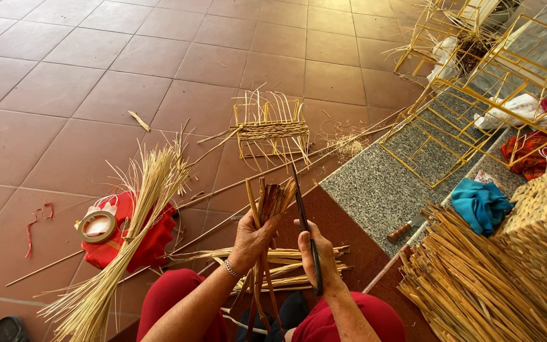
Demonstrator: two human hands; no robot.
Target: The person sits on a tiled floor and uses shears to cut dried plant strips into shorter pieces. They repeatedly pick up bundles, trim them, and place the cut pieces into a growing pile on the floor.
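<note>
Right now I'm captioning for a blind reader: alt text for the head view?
The left hand grips a bunch of flat brown reed strips while the right hand holds dark scissors against them. Beyond, on the red tiled floor, stands a half-woven basket frame.

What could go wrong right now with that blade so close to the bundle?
The right hand holds a long dark blade upright beside the reed bundle gripped in the left hand. A slip could bring the edge against the left fingers, which sit close by. The bundle's loose ends fan out, so strands might slide from the grip. Cut strips lying over the lap could snag the blade.
</note>
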